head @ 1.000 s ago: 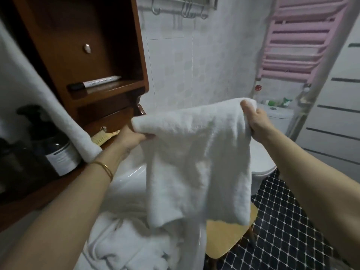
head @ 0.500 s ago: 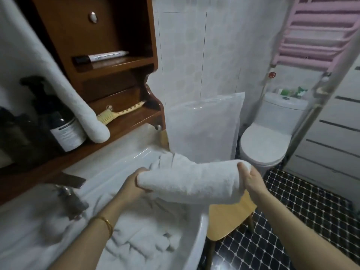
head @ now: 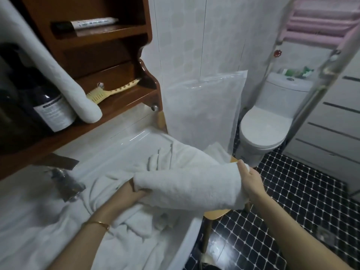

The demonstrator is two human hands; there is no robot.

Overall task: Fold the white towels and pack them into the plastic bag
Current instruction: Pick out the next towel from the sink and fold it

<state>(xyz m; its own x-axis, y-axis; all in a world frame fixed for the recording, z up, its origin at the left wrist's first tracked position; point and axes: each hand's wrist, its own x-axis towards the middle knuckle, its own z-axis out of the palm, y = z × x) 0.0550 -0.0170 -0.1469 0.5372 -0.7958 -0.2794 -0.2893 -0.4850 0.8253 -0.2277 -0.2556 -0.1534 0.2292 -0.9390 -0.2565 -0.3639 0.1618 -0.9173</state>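
Head view: left hand [head: 133, 192] and right hand [head: 251, 181], grips closed on the folded towel [head: 187, 186], before the plastic bag [head: 202, 110]; folding looks done, bagging needs its mouth opened.

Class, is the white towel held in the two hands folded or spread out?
Folded: the towel forms a thick doubled band between the left hand and right hand.

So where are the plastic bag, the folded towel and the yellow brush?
plastic bag [head: 202, 110]: head view, middle of its front.
folded towel [head: 191, 187]: head view, middle of its top.
yellow brush [head: 114, 91]: head view, its handle.
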